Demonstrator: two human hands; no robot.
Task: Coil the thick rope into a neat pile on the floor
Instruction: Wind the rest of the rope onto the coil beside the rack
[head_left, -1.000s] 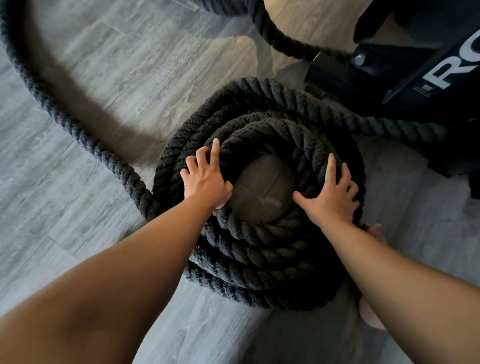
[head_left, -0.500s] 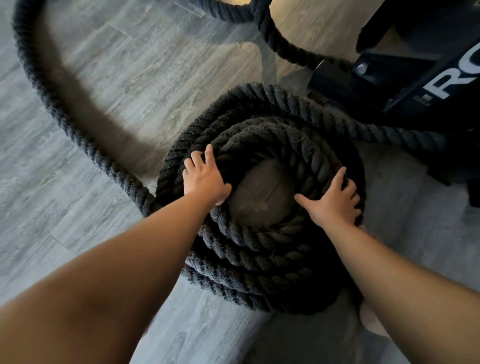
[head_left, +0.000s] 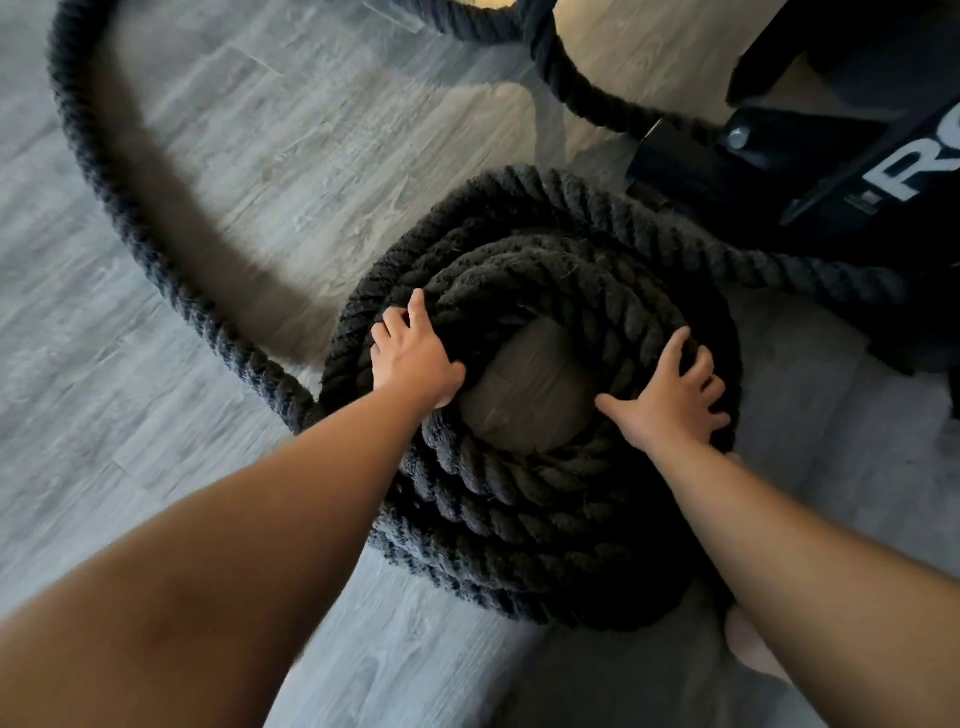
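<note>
Uncoiled tail (head_left: 130, 234) of the thick rope (head_left: 519, 545) lay curved across the floor (head_left: 311, 130) at left and met the stacked coil at its left edge. The left grip (head_left: 410, 358) was clenched over the top turn, fingers outside, thumb in the hole. The right grip (head_left: 670, 400) was clamped on the same turn, fingers spread and bent over it. One strand (head_left: 779, 270) ran right, toward a black frame (head_left: 779, 171).

Risks judged:
- Top turn could be shoved off the stack by uneven pressing.
- Turns could be sprung apart by the stiff tail.
- Strand could be snagged on the frame.
</note>
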